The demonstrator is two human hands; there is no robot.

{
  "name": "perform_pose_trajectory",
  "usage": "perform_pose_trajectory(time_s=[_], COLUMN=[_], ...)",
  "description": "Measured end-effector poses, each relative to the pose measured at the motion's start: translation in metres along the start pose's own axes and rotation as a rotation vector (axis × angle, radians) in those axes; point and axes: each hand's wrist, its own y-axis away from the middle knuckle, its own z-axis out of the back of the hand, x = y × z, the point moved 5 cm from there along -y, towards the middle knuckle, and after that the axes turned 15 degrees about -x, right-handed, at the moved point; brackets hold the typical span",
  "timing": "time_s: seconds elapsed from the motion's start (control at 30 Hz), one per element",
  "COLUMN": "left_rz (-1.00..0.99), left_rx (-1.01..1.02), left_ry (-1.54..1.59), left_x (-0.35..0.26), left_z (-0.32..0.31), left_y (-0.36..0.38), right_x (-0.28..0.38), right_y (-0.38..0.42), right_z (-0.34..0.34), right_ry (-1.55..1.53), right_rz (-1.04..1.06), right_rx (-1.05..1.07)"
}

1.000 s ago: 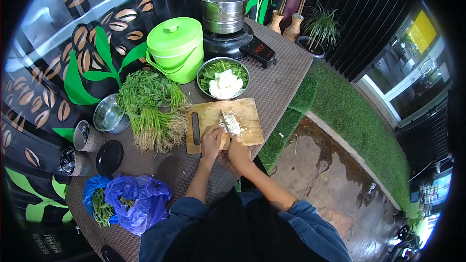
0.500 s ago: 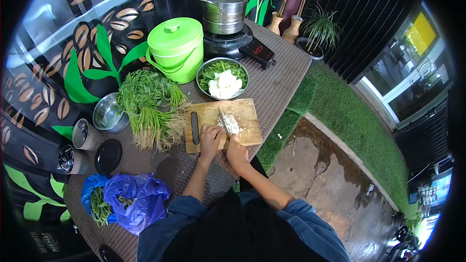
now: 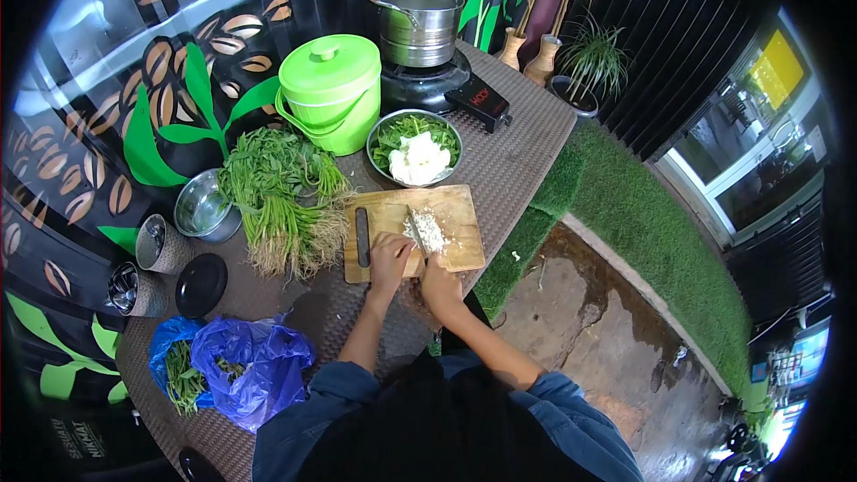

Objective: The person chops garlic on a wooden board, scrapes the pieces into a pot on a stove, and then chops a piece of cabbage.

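Observation:
My right hand point(image 3: 441, 284) is wrapped round the handle of a knife point(image 3: 416, 226). Its blade points away from me over the wooden cutting board point(image 3: 382, 205), beside finely chopped white pieces point(image 3: 430, 232). My left hand point(image 3: 390, 259) is on the near part of the board, just left of the blade. Its fingers are bent and pressed together; what they hold, if anything, is hidden. Beyond the board stands a metal bowl point(image 3: 460, 150) with green leaves point(image 3: 388, 136) and white chunks point(image 3: 420, 159) in it.
Left of the board lies a rooted bunch of greens point(image 3: 290, 201). Behind are a lidded green bucket point(image 3: 330, 89) and a metal pot point(image 3: 420, 27) on a portable stove point(image 3: 427, 89). A steel bowl point(image 3: 207, 205), black lid point(image 3: 201, 286) and blue plastic bags point(image 3: 250, 366) sit at left.
The knife blade has shifted slightly against the chopped white pieces. Both hands stay at the near edge of the board. The whole view has moved a little.

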Motion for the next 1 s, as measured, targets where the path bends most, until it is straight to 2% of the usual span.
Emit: perform_pose_trajectory(time_s=[0.03,0.13,0.27,0.37,0.43,0.77,0.83,1.0], left_rz=[-0.015,-0.037,-0.043,-0.016,-0.015,-0.035,-0.016,-0.014], left_rx=[0.012,0.02,-0.004,-0.003,-0.002,0.013,0.018,0.022], left_ry=[0.01,0.017,0.023,0.046,0.039,0.017,0.032,0.05], left_x=[-0.002,-0.003,-0.001,-0.002,-0.002,-0.005,-0.005,-0.002], left_z=[0.0,0.0,-0.001,0.0,0.0,0.002,0.002,0.003], left_y=[0.0,-0.001,0.001,0.001,0.0,0.0,0.0,0.001], right_x=[-0.001,-0.006,0.001,0.005,0.003,0.003,0.002,0.004], right_y=[0.005,-0.008,-0.023,-0.016,-0.001,-0.018,-0.006,-0.004], right_z=[-0.008,-0.021,0.004,0.005,-0.005,0.009,-0.006,-0.018], right_ry=[0.057,-0.007,0.0,0.017,-0.005,-0.103,-0.078,-0.104], right_rz=[0.06,0.066,0.138,0.103,-0.033,0.033,-0.075,-0.072], right_rx=[-0.069,-0.051,-0.012,0.057,0.026,0.11,0.046,0.033])
